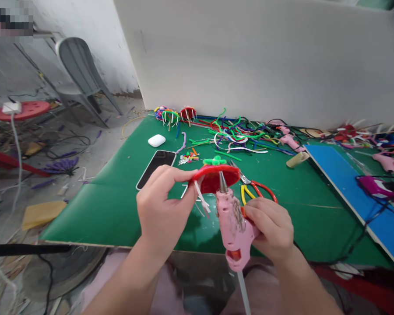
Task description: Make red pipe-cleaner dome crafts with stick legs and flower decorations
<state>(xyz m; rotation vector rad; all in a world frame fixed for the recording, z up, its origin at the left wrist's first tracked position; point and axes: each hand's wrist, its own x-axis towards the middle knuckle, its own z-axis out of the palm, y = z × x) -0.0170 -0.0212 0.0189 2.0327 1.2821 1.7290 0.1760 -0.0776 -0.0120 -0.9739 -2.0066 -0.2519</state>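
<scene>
My left hand (pixel 164 205) pinches the rim of a red pipe-cleaner cap (pixel 213 177) with a green top (pixel 216 161) and white strips (pixel 202 197) hanging below it. It is held above the green table (pixel 118 197). My right hand (pixel 269 227) grips a pink glue gun (pixel 233 225). The gun's metal nozzle (pixel 222 183) points up and touches the underside of the red cap.
A phone (pixel 156 168) and white earbud case (pixel 156 140) lie left of centre. Red and yellow pliers (pixel 256 190) lie right of the cap. Loose pipe cleaners (pixel 236 133), finished caps (pixel 170 116), more glue guns (pixel 290 140) and a blue board (pixel 354 183) fill the back and right. A grey chair (pixel 79 70) stands far left.
</scene>
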